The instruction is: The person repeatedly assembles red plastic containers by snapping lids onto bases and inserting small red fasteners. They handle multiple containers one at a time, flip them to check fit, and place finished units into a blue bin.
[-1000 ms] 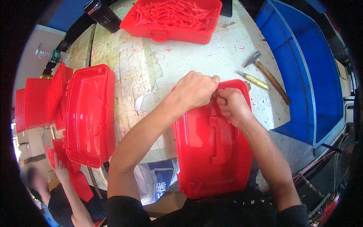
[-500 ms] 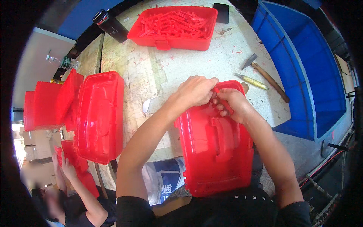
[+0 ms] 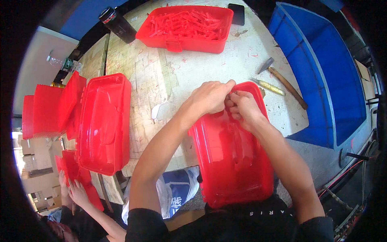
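A glossy red plastic box part [image 3: 229, 169], like a toolbox lid, lies tilted against my body at the table's near edge. My left hand [image 3: 211, 97] is closed on its far edge, thumb pressed at the rim. Close beside it, my right hand [image 3: 246, 108] has its fingers curled in a pinch at the same edge. Whatever small piece sits between the right fingertips is hidden. A similar red box part [image 3: 105, 125] stands at the left of the table.
A red bin of red plastic strips [image 3: 197, 45] stands at the back near a black bottle [image 3: 117, 26] and a phone [image 3: 236, 14]. At right are a hammer [image 3: 287, 82], a yellow-handled tool [image 3: 269, 86] and a blue crate [image 3: 306, 52]. A co-worker's hand [image 3: 78, 193] touches red parts.
My right hand has moved up toward the left one; the red strip seen in it no longer shows. The raised handle shape on the box part is also out of sight.
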`<act>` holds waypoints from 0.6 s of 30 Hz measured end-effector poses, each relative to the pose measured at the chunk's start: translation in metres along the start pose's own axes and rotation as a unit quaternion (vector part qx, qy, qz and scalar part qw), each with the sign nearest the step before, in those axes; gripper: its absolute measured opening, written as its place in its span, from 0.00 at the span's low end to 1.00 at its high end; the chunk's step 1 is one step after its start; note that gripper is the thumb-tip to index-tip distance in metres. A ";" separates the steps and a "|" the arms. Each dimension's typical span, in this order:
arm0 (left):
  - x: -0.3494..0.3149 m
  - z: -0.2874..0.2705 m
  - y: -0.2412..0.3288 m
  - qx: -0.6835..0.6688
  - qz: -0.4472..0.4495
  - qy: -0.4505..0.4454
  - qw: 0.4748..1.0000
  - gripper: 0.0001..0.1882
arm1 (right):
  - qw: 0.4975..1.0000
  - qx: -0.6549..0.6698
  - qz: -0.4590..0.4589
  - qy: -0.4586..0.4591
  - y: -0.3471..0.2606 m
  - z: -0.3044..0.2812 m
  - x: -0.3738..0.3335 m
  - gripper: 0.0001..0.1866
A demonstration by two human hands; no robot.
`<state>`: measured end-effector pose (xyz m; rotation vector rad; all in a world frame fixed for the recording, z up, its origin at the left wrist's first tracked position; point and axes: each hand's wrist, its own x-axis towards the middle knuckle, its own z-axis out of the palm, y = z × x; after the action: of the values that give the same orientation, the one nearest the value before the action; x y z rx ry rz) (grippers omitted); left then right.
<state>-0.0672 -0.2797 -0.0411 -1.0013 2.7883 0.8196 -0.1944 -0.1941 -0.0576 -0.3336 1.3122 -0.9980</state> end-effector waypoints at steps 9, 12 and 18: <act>-0.002 0.008 -0.012 -0.067 0.022 0.029 0.997 0.29 | 0.991 -0.107 0.069 -0.032 -0.039 -0.009 0.010 0.08; 0.001 0.012 -0.018 -0.115 0.052 0.050 0.991 0.28 | 0.994 -0.060 0.077 -0.053 -0.038 -0.019 0.012 0.08; 0.045 -0.008 -0.029 -0.225 0.024 -0.061 0.972 0.28 | 0.997 0.032 0.059 -0.043 -0.027 -0.019 0.019 0.08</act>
<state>-0.0842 -0.3277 -0.0582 -0.8937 2.5832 1.5124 -0.2241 -0.2173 -0.0560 -0.2452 1.2050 -0.9150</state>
